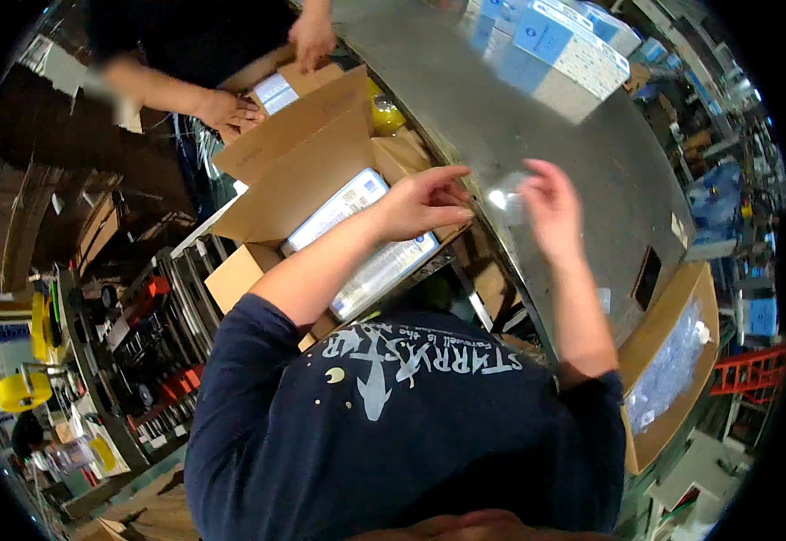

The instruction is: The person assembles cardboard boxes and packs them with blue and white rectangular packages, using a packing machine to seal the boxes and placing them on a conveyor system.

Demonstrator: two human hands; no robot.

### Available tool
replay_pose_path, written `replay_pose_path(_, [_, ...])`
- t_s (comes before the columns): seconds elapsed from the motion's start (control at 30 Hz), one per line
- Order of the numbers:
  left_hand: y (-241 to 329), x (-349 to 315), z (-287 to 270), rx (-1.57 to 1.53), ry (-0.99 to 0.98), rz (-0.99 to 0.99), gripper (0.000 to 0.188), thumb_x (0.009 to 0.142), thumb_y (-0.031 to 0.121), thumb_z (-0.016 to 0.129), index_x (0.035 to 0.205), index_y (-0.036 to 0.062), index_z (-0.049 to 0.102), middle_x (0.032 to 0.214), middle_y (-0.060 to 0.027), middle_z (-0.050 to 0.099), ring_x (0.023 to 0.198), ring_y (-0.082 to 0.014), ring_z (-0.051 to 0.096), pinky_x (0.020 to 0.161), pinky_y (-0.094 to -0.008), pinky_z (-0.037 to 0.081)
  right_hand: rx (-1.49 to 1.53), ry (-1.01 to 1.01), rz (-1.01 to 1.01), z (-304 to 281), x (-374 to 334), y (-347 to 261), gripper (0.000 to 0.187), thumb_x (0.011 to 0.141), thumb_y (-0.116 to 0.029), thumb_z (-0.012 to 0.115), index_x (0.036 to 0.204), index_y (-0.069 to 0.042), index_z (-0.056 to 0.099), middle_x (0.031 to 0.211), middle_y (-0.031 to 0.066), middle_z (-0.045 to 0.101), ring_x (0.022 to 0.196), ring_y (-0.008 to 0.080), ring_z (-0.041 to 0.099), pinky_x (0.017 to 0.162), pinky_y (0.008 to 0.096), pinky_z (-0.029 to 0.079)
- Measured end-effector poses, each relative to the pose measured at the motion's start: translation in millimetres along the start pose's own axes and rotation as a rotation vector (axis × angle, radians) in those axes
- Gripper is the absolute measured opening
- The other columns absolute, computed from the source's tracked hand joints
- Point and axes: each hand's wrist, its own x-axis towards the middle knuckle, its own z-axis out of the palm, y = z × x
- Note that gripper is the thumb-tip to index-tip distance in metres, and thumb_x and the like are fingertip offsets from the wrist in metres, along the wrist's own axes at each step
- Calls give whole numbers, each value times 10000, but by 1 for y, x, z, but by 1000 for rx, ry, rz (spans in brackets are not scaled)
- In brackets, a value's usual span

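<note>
My left hand (424, 204) is over the table's near edge, thumb and fingers apart, with nothing visible in it. Under its wrist, an open cardboard box (307, 167) holds flat white-and-blue packages (384, 270). Over the grey metal table (465, 99) is my right hand (552, 209), slightly blurred, its fingers bent. Against its fingertips is a small, see-through, shiny plastic piece (505, 206), apparently pinched at its edge; its exact shape is hard to make out.
White-and-blue patterned boxes (582, 54) stand at the table's far end. At right, a long cardboard box (704, 316) holds clear plastic pieces (668, 379). Across from me, a co-worker's hands (231, 113) touch a smaller carton (276, 93). A yellow tape roll (23, 392) is far left.
</note>
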Motion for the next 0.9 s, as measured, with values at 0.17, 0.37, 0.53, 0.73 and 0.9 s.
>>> replay_pose_path(0.17, [-4, -12, -38, -225, 267, -105, 47, 874, 42, 572, 897, 1, 579, 783, -52, 624, 693, -120, 583, 662, -255, 486, 151, -302, -102, 61, 34, -37, 377, 822, -74, 627, 1188, -85, 534, 899, 26, 598, 832, 115, 571, 758, 259, 471])
replay_pose_path(0.37, [-137, -51, -96, 193, 248, -468, 32, 812, 0, 550, 817, 30, 556, 721, -33, 575, 676, -135, 549, 616, -277, 456, -218, -287, 93, -8, 75, 43, 207, 834, -66, 613, 1038, -36, 599, 854, 18, 596, 763, 99, 526, 697, 238, 442])
replay_pose_path(0.53, [-228, -50, -106, 755, 117, -592, 99, 720, 71, 590, 805, 32, 560, 774, -144, 611, 730, -286, 589, 665, -376, 476, -261, -495, 189, -53, 91, 71, 206, 855, -50, 596, 1059, -24, 585, 877, -1, 585, 765, 77, 520, 704, 217, 432])
replay_pose_path(0.73, [-297, -57, -111, 944, 139, -819, 191, 759, 109, 566, 943, 60, 585, 995, -194, 616, 967, -360, 579, 838, -429, 468, -204, -275, 173, -138, 160, 104, 186, 839, -59, 614, 1021, -21, 603, 800, -24, 551, 726, 57, 496, 665, 208, 426])
replay_pose_path(0.9, [-277, -36, -112, 1046, 315, -870, 227, 832, 269, 513, 982, 115, 587, 960, -126, 632, 951, -336, 588, 818, -423, 467, -199, 145, 181, -229, 232, 170, 213, 838, -98, 612, 1043, -41, 604, 844, -7, 589, 738, 73, 531, 662, 225, 443])
